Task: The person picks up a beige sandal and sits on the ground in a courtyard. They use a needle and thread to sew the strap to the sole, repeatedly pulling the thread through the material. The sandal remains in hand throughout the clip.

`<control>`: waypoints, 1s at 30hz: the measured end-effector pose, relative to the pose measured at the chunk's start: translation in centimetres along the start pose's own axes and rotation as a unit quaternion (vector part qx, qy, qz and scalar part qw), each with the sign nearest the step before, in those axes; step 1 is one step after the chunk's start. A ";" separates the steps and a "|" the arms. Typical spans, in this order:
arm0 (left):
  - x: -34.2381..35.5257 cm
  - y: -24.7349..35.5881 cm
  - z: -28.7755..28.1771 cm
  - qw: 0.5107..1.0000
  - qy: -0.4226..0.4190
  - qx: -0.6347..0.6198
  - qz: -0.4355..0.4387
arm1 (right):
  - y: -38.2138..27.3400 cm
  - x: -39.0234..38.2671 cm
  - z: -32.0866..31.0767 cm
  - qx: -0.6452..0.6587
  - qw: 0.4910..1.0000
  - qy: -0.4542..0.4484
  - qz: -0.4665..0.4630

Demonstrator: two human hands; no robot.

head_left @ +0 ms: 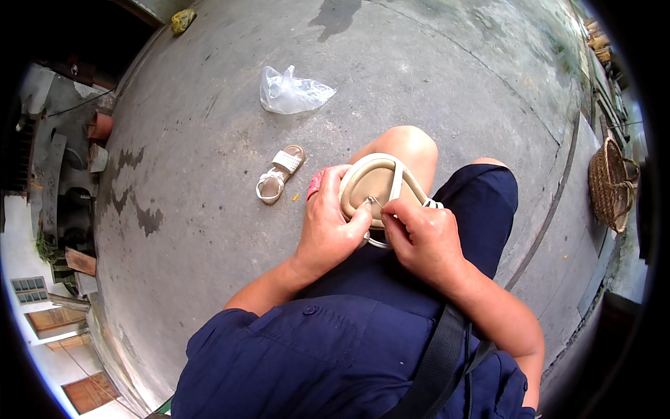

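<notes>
My left hand (328,220) grips a beige sandal (370,183) by its side, just above my lap, with the thumb on the insole. A pale strap crosses the sandal. Something pink with a white pattern (315,184) shows at the fingers of my left hand. The fingers of my right hand (424,234) are pinched at the near edge of the sandal, around a thin, shiny strand (375,200). Whether it is wire, needle or thread I cannot tell. Another sandal (280,173), with white straps, lies on the concrete to the left of my knee.
A clear plastic bag (296,94) lies on the concrete ground ahead. At the right edge hangs or stands a woven basket (611,183). A terracotta pot (100,126) is at the left, and a yellow bundle (183,21) lies far left.
</notes>
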State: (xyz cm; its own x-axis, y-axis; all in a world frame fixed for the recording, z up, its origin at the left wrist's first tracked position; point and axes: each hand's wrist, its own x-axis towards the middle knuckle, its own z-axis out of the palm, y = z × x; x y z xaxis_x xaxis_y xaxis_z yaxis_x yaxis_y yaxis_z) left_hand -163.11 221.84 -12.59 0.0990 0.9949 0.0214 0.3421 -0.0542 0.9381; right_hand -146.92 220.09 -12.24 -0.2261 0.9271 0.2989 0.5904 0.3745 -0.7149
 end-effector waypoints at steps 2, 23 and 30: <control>0.0 -0.1 0.0 1.000 0.001 -0.002 0.002 | 0.0 0.0 0.0 0.006 1.000 -0.007 0.000; 0.0 -0.1 0.1 1.000 0.002 0.003 0.023 | 0.1 0.2 -0.1 0.051 0.998 -0.029 0.026; 0.1 0.0 0.1 0.999 0.005 -0.001 0.050 | 0.2 0.4 -0.1 0.047 0.997 -0.051 0.027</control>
State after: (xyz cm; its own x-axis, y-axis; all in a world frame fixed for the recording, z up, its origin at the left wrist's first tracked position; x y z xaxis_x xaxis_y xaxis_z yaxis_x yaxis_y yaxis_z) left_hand -162.99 221.92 -12.66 0.1236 0.9854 0.1174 0.3286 -0.1523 0.9321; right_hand -146.83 220.50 -12.23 -0.2761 0.9411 0.1952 0.5294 0.3184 -0.7864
